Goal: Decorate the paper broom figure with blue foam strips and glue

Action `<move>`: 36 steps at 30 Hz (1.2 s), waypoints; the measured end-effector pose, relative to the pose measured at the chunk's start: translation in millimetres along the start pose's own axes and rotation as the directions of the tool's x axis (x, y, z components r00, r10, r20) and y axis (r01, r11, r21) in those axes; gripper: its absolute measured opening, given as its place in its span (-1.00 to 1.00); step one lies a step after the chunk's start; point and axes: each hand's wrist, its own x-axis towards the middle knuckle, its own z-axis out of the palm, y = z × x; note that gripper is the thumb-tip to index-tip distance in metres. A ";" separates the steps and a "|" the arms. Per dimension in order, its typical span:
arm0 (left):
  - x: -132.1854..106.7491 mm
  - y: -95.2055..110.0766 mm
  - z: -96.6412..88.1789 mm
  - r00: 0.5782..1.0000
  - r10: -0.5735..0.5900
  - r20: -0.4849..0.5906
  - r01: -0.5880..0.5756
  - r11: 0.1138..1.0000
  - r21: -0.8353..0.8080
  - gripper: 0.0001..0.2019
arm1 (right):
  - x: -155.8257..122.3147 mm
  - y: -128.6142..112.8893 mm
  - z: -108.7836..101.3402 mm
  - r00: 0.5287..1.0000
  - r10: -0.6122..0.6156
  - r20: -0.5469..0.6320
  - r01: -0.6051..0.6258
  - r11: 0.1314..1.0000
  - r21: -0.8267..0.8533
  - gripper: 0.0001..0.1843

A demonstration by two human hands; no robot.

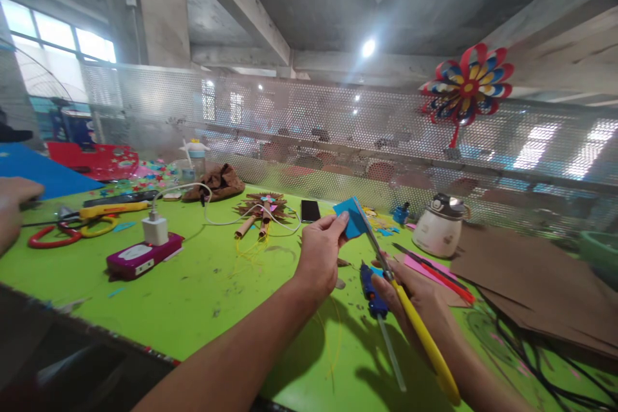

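My left hand point(321, 251) pinches a small blue foam sheet point(351, 217) and holds it up over the green table point(203, 290). My right hand point(419, 296) grips yellow-handled scissors point(410, 309), whose blades reach up along the right edge of the blue sheet. A blue glue gun point(373, 286) lies on the table just below both hands, with its glue stick pointing toward me.
Brown cardboard sheets point(535, 277) lie at the right, beside a white pot point(438, 226). A magenta power bank with a white charger point(145, 251), red and yellow scissors point(72, 228), a phone point(309, 210) and a paper craft point(263, 209) sit further left. Another person's hand point(12, 206) shows at the left edge. A pinwheel point(466, 90) hangs on the mesh screen.
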 end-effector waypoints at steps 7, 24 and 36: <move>-0.2 0.5 0.4 1.000 -0.010 -0.008 0.010 1.000 -0.007 -0.86 | -0.1 3.5 0.9 1.000 -0.016 0.007 0.017 1.000 -0.013 -0.53; 1.6 -1.0 -1.8 0.999 -0.027 -0.018 0.027 1.000 -0.003 -0.86 | 0.8 2.8 2.6 0.999 0.038 0.007 -0.038 0.999 0.012 -0.52; 4.3 -4.2 -5.1 0.996 -0.072 -0.056 0.073 0.997 0.009 -0.85 | 1.4 3.4 5.9 0.995 0.096 0.038 -0.097 0.995 0.009 -0.46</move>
